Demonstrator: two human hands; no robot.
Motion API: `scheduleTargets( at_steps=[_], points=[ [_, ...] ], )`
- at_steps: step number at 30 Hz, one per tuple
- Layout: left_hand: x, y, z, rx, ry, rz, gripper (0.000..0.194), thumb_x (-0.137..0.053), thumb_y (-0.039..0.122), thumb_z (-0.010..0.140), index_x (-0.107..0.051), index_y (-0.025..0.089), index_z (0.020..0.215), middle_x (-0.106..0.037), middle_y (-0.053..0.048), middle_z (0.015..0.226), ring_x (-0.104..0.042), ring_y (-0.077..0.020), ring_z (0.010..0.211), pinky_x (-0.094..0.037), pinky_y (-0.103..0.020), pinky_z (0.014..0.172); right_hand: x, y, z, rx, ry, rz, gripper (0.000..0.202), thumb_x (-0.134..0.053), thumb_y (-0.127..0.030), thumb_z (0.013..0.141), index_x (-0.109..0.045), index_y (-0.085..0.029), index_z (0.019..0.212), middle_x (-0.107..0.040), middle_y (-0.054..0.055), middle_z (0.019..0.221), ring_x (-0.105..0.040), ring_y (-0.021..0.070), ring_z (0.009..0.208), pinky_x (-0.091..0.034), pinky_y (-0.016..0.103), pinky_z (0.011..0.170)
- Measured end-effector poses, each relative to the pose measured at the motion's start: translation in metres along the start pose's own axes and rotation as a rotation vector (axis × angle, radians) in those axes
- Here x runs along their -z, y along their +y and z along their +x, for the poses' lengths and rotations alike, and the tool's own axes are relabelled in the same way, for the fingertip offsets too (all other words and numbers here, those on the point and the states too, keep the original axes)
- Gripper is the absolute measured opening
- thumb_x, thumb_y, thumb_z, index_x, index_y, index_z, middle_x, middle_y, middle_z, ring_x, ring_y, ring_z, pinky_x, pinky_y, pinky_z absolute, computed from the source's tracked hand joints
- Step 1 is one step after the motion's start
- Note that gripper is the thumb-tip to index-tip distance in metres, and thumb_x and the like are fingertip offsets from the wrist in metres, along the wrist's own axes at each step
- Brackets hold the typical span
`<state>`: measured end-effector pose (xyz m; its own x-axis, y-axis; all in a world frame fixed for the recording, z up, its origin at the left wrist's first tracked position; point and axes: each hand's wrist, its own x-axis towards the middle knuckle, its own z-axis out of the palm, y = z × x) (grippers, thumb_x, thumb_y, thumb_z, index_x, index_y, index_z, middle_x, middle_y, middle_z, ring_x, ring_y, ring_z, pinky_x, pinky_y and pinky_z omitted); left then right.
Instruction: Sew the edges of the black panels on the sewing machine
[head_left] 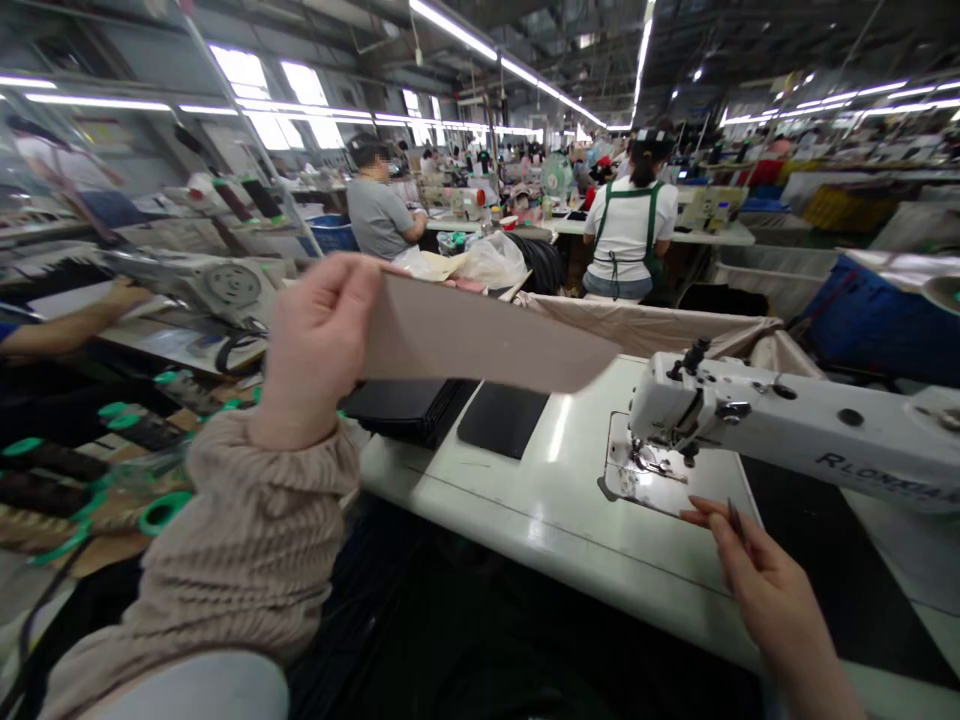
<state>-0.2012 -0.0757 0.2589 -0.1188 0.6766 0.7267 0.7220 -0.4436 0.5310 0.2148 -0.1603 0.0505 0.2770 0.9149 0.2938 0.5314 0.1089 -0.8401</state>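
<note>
1. Gripping the brown-grey panel (487,335) by its near end, your left hand (319,335) is closing thumb and fingers on that edge. The panel is extending to the right of this hand, above the table (450,490), and its free end is pointing toward the sewing machine (757,410). Probably you are holding only one end so that the whole face is staying visible and uncreased.

2. Your right hand (765,565) is clamping a small, dark, thin tool (736,522) between thumb and fingers. Whether it is a pair of tweezers or snips, I cannot tell. This hand is resting near the table edge, perhaps because the tool is serving best close to the stitching place.

3. Just beyond the right hand, up and to its left, the needle plate (652,475) is lying under the machine head. The hand is standing near the plate, but I cannot tell if the fingertips are touching it.

4. To the right of your left hand and lower than it, a black panel (504,418) is lying flat on the table. Nearer to that hand, a stack of dark pieces (401,405) is sitting at the table's edge, seemingly for being within easy reach.

5. Left of your left forearm, thread cones (165,512) are lying in a cluster, away from the working surface, and farther out a co-worker's arm (75,325) is showing.
</note>
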Motion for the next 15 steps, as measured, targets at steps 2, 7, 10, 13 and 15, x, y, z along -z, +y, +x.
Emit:
scheduleTargets(
  at_steps=[2, 7, 10, 13, 15],
  points=[
    [0.017, -0.001, 0.013, -0.208, 0.114, 0.175, 0.040, -0.039, 0.046, 0.102, -0.064, 0.024, 0.123, -0.066, 0.002, 0.118, -0.061, -0.0210, 0.112, -0.045, -0.035, 0.098, 0.013, 0.011, -0.002, 0.012, -0.016, -0.145, 0.041, -0.054, -0.055, 0.089, -0.071, -0.026, 0.114, -0.073, 0.005, 0.114, -0.066, 0.0269, 0.108, -0.055, 0.038, 0.090],
    [-0.004, -0.083, -0.003, -0.269, -0.378, 0.216, 0.039, -0.040, 0.044, 0.100, -0.062, 0.028, 0.128, -0.067, 0.000, 0.125, -0.065, -0.0241, 0.109, -0.049, -0.038, 0.097, 0.074, 0.082, -0.017, 0.090, -0.088, -0.467, 0.057, -0.055, -0.062, 0.084, -0.061, -0.029, 0.131, -0.060, 0.004, 0.137, -0.058, 0.0294, 0.122, -0.044, 0.044, 0.109],
    [-0.033, -0.144, -0.036, -0.237, -0.579, 0.221, 0.038, -0.043, 0.046, 0.097, -0.064, 0.028, 0.124, -0.068, 0.000, 0.123, -0.065, -0.0250, 0.111, -0.047, -0.042, 0.103, 0.111, 0.119, -0.034, 0.003, -0.184, -0.631, 0.062, -0.059, -0.061, 0.083, -0.057, -0.030, 0.136, -0.054, 0.006, 0.144, -0.064, 0.0312, 0.115, -0.054, 0.045, 0.096],
    [-0.053, -0.162, -0.067, -0.190, -0.532, 0.166, 0.039, -0.050, 0.048, 0.093, -0.059, 0.033, 0.127, -0.060, 0.007, 0.135, -0.059, -0.0249, 0.121, -0.042, -0.043, 0.111, 0.130, 0.132, -0.046, -0.075, -0.251, -0.675, 0.051, -0.055, -0.054, 0.089, -0.057, -0.034, 0.135, -0.054, 0.002, 0.145, -0.064, 0.0289, 0.116, -0.056, 0.042, 0.091],
    [-0.062, -0.148, -0.082, -0.193, -0.394, 0.119, 0.043, -0.051, 0.046, 0.092, -0.054, 0.038, 0.133, -0.054, 0.013, 0.140, -0.052, -0.0275, 0.128, -0.035, -0.046, 0.117, 0.134, 0.131, -0.047, -0.089, -0.223, -0.650, 0.042, -0.052, -0.050, 0.092, -0.062, -0.033, 0.129, -0.061, 0.001, 0.138, -0.064, 0.0272, 0.116, -0.054, 0.041, 0.092]
  ],
)
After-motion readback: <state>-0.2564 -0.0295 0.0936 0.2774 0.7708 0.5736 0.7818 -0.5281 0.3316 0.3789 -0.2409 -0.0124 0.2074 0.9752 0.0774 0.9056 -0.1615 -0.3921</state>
